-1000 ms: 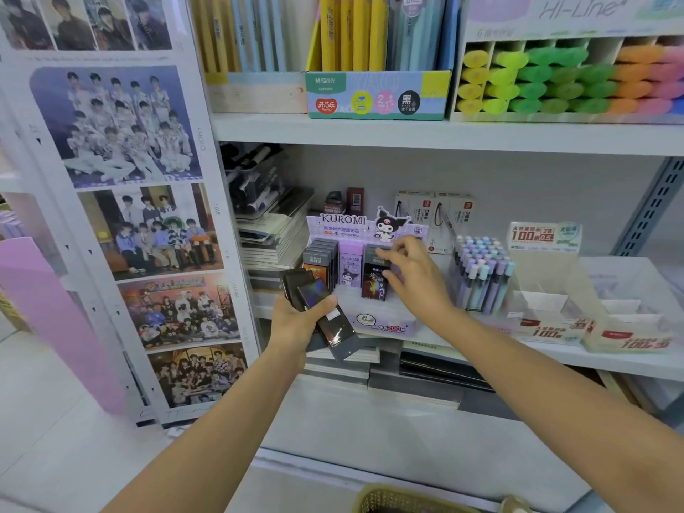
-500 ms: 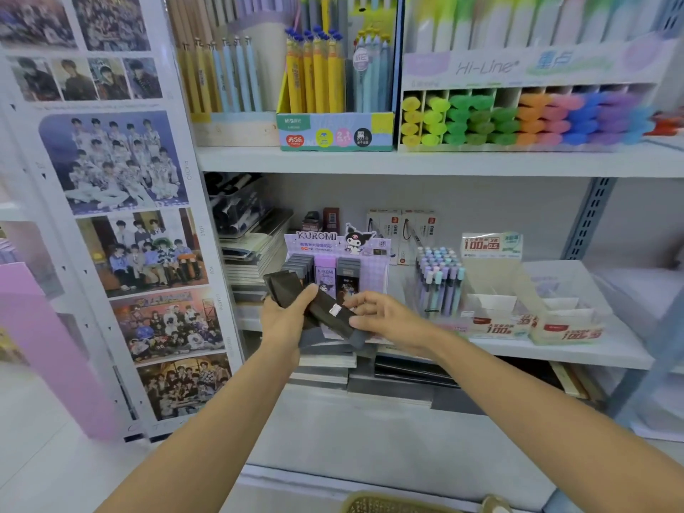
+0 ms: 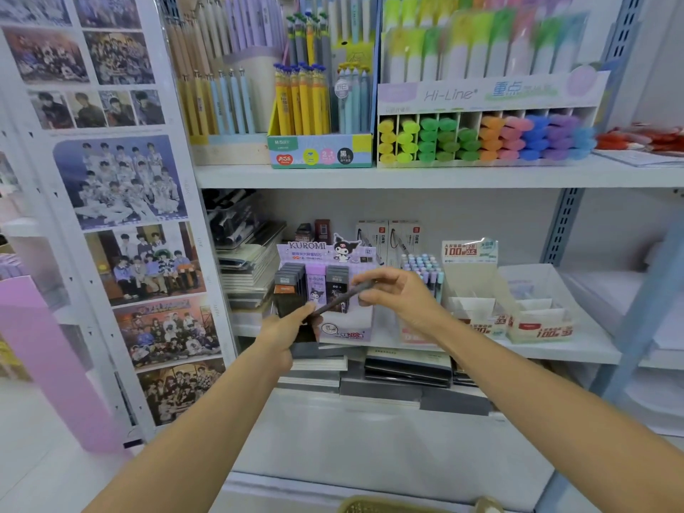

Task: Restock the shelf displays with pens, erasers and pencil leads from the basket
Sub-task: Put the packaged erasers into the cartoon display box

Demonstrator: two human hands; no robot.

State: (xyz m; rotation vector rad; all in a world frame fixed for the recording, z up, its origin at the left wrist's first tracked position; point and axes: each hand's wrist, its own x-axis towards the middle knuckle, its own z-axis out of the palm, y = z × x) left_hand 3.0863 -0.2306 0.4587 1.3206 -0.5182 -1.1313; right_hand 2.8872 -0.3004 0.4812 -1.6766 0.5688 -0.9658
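Observation:
My left hand (image 3: 285, 331) grips a small stack of dark pencil lead cases (image 3: 296, 316) in front of the middle shelf. My right hand (image 3: 399, 294) pinches one dark lead case (image 3: 344, 296) by its end, lifted off the stack and tilted, its lower end still near my left fingers. Just behind stands the purple Kuromi display box (image 3: 325, 253) with rows of lead cases (image 3: 314, 283) in its slots. The rim of the basket (image 3: 374, 507) shows at the bottom edge.
A pastel pen display (image 3: 423, 268) and a cardboard refill display (image 3: 481, 290) with open slots stand right of the Kuromi box. Notebooks (image 3: 248, 264) are stacked to its left. The upper shelf (image 3: 407, 175) carries pens and highlighters (image 3: 481, 138). A photo panel (image 3: 129, 216) walls the left side.
My right hand came back from the Kuromi box to the stack in my left hand and has pulled one dark case off it, up and to the right. The view tilted upward.

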